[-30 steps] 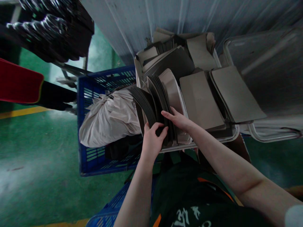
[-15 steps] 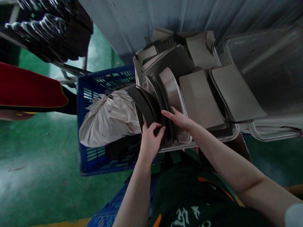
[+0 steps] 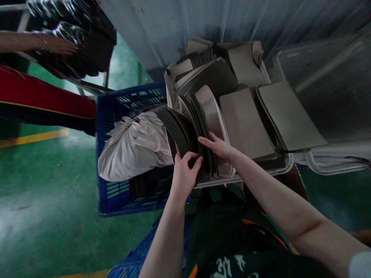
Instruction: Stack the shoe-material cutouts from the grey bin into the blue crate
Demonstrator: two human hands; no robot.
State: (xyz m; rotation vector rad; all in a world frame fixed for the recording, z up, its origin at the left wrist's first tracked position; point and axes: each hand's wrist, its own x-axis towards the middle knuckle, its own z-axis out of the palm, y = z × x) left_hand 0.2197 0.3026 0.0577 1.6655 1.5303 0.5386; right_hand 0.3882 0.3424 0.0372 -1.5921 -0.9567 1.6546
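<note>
Green painted floor (image 3: 43, 200) with a yellow line runs beneath a white wire tray (image 3: 285, 164) packed with grey card sheets, set against a pale corrugated wall (image 3: 162, 27).

At the tray's near left corner, the left hand (image 3: 184, 175) has its fingers (image 3: 193, 157) curled together over the top edges of a bundle of dark curved sheets (image 3: 181, 131) standing on edge, thumb on the near side, clamping them. Just beside it, the right hand (image 3: 222, 146) lies with fingers (image 3: 204, 141) straight and close together, flat against the far face of the same bundle, pressing rather than gripping.

Right of the hands, flat grey boards (image 3: 245, 123) lie stacked in the tray, and more bent card (image 3: 243, 58) fills its far end. To the left, touching the tray, a blue plastic crate (image 3: 114, 193) holds a tied cream cloth sack (image 3: 133, 144). A grey metal surface (image 3: 327, 85) stands at the right.

Since the earlier frames both hands keep their hold on the bundle almost unchanged. At upper left, another person's bare arm and hand (image 3: 55, 44) has come into view, reaching onto a heap of shiny black material (image 3: 87, 42), and the red sleeve (image 3: 43, 100) below it has stretched further right.
</note>
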